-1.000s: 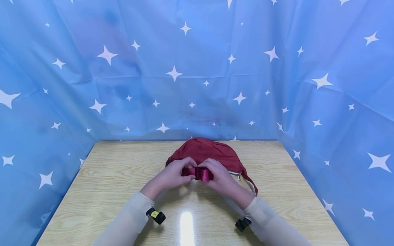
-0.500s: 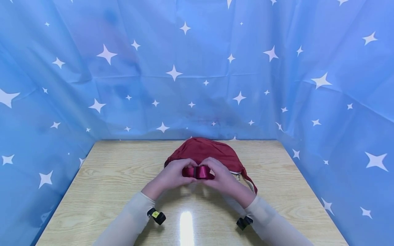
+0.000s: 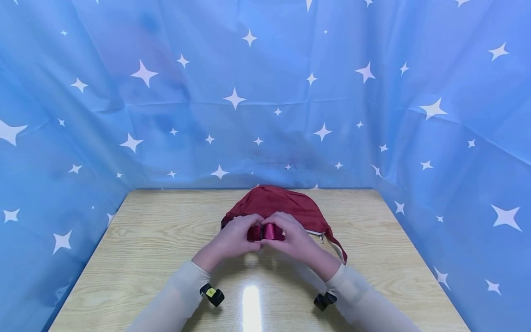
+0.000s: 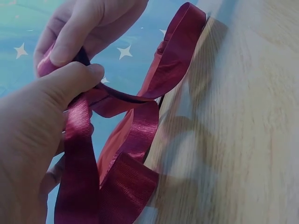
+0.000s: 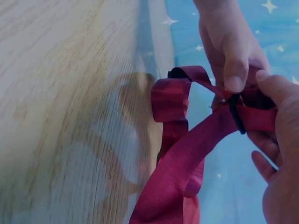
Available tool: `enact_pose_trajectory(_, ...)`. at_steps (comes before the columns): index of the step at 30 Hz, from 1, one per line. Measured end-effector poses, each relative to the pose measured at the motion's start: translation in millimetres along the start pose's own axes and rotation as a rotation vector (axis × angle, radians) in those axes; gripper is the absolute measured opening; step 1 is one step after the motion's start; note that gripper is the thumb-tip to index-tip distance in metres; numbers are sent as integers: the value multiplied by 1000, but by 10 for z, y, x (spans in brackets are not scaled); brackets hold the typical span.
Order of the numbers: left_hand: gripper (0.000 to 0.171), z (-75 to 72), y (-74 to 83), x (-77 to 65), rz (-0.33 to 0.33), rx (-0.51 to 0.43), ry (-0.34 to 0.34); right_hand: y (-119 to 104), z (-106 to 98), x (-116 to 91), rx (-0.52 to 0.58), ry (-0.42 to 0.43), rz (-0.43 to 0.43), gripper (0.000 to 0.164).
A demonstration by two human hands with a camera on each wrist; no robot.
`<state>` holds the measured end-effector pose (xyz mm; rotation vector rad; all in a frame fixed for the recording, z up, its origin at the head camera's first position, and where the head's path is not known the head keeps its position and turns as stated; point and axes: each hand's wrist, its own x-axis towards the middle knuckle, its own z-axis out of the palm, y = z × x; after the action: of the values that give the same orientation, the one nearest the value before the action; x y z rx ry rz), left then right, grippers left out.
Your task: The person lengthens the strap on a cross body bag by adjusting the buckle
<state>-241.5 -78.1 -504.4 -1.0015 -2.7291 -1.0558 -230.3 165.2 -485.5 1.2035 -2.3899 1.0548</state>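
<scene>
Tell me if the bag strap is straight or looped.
Looped: both wrist views show the red bag strap curving in loose bends.

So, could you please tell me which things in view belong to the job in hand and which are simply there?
Seemingly part of the job:
red strap, pinched by left hand and right hand
black slider on the strap
red bag behind the hands

Just surroundings:
wooden table
starry backdrop
wrist cameras

Bag (image 3: pixel 286 205), dark red; strap (image 4: pixel 79 158), wine-red; buckle (image 5: pixel 237 114), black; table (image 3: pixel 157 230), pale wood grain; curtain (image 3: pixel 199 120), blue with white four-pointed stars (image 3: pixel 234 98); sleeves (image 3: pixel 176 290), cream.
</scene>
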Motion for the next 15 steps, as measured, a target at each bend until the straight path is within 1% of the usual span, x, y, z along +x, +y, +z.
enact_pose_trajectory(5, 49, 21, -4, 5, -10, 19, 23, -11, 5, 4, -3, 2, 30, 43)
enact_pose_trajectory(8, 48, 20, -11, 0, -22, -2, 29, -12, 7, 6, 18, 20, 24, 43)
enact_pose_trajectory(11, 49, 13, -25, -10, -31, -25, 32, -13, 4, 2, 83, 48, 27, 42)
enact_pose_trajectory(15, 47, 14, -59, -23, -34, -36, 39, -37, -17, -19, 228, 99, 79, 39)
